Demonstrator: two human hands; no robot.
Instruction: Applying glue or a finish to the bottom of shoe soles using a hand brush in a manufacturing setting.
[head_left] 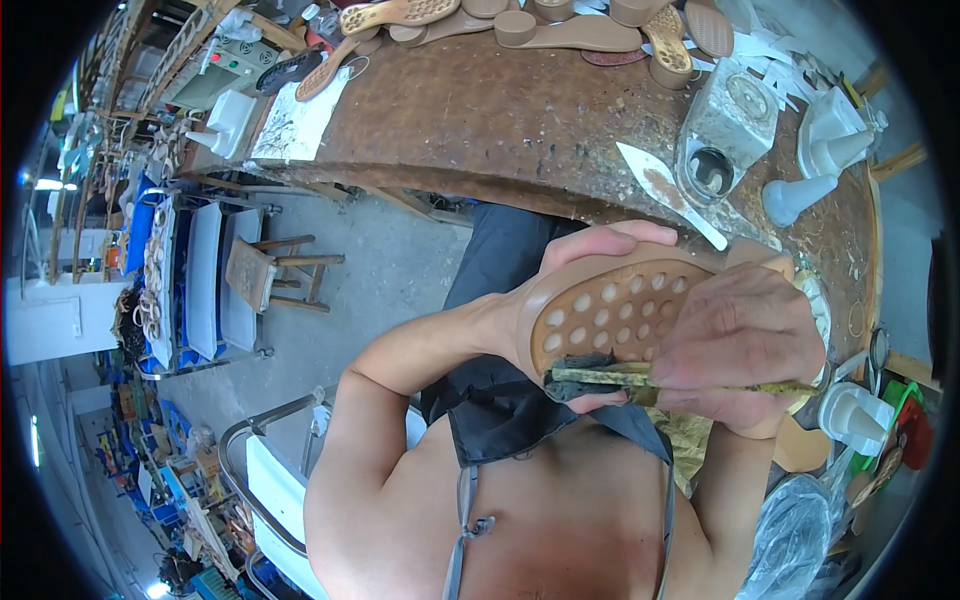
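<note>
My left hand [598,243] is wrapped round a brown shoe sole [597,322] from behind, its fingers showing over the far edge and under the near one. The sole is held tilted up in front of my chest, its side with rows of round hollows in view. Closed on a brush [625,375] with a flat yellowish handle is my right hand [738,335], which covers the right part of the sole. The brush's dark, clotted end lies against the sole's near left edge. Fingers of my right hand hide much of the handle.
On the brown worktable [450,110], several soles [585,33] lie along the far edge. A white pointed blade [665,190] rests beside a stained block-shaped container [735,115] and a white nozzle-shaped piece [798,198]. A wooden stool [252,275] stands left; a clear plastic bag [790,530] sits right.
</note>
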